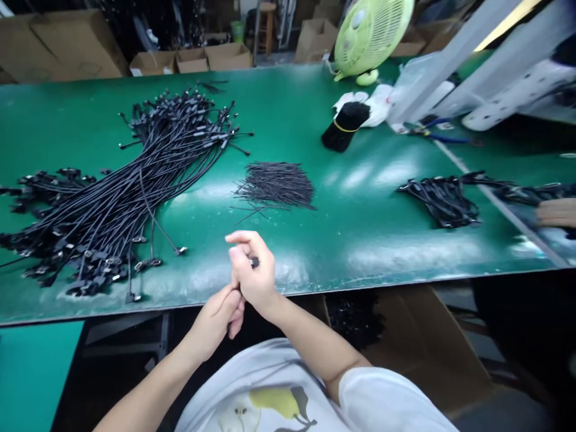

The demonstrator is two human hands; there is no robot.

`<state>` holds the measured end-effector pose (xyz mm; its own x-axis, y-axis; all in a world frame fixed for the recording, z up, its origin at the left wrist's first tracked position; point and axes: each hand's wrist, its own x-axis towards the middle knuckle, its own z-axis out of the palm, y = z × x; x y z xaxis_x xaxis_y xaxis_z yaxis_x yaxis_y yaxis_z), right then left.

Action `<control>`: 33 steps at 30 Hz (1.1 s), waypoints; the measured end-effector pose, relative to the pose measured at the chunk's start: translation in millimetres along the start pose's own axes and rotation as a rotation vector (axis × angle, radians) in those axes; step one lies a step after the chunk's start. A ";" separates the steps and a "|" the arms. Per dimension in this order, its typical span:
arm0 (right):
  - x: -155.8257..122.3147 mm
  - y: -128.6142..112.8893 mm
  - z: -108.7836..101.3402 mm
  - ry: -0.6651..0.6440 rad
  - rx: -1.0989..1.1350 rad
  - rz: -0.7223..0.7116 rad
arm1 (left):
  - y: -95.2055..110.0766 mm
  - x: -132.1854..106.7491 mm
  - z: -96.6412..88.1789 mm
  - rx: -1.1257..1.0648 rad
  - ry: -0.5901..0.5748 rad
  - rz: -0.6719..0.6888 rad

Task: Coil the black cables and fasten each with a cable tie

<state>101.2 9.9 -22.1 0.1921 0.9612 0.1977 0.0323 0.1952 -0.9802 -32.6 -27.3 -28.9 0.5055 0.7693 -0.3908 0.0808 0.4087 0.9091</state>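
Over the green workbench (360, 252) edge, hands together: right hand (254, 276) pinches small black piece (255, 262), left hand (220, 321) just below; short black wires (274, 185) at 12 o'clock.

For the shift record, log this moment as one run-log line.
right hand: pinching small black piece | left hand: against right hand | nearest: thin black wires on green bench

The right hand (254, 273) curls against the left hand (218, 321).
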 end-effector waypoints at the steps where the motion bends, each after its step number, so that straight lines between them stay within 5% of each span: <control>1: 3.3 -2.1 -9.7 -0.007 -0.115 -0.128 | 3.0 -1.4 -3.7 -0.012 -0.012 -0.019; 3: 7.4 -7.7 -31.1 -0.147 -0.385 -0.482 | 6.9 -4.1 -12.5 -0.001 -0.017 -0.047; 5: 6.2 -10.8 -49.4 -0.423 -0.660 -0.830 | 7.8 -5.2 -20.8 0.103 -0.016 -0.063; 7: 1.7 -8.6 -60.2 -0.682 -0.886 -0.994 | 7.2 -4.5 -25.7 0.238 -0.069 -0.102; 11: -4.7 5.7 -65.5 -0.900 -1.135 -0.885 | 7.3 -1.2 -22.5 0.481 -0.197 -0.168; 17: -1.7 8.7 -65.8 -1.049 -1.110 -0.827 | 5.8 3.3 -11.9 0.818 -0.102 -0.002; 21: 26.8 -3.6 -78.8 -1.122 -0.910 -0.674 | 1.2 10.1 -13.2 0.713 -0.082 0.030; 23: 62.2 -2.5 -97.2 -0.958 -0.818 -0.565 | 1.3 13.6 -16.2 0.550 -0.056 -0.025; 27: 145.0 26.8 -145.2 -0.261 -1.161 -0.292 | 3.7 19.0 -21.1 0.228 0.038 -0.050; 30: 174.3 50.7 -165.9 -0.119 -1.343 -0.218 | 3.5 21.2 -20.6 0.026 0.092 -0.047; 33: 171.6 54.9 -169.1 -0.055 -1.363 -0.274 | 3.5 22.4 -18.8 -0.112 0.146 -0.058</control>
<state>301.8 152.6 -43.1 -0.0131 0.9360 0.3517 0.9883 0.0656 -0.1378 -37.2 0.6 -37.2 0.3724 0.8023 -0.4666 0.0058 0.5007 0.8656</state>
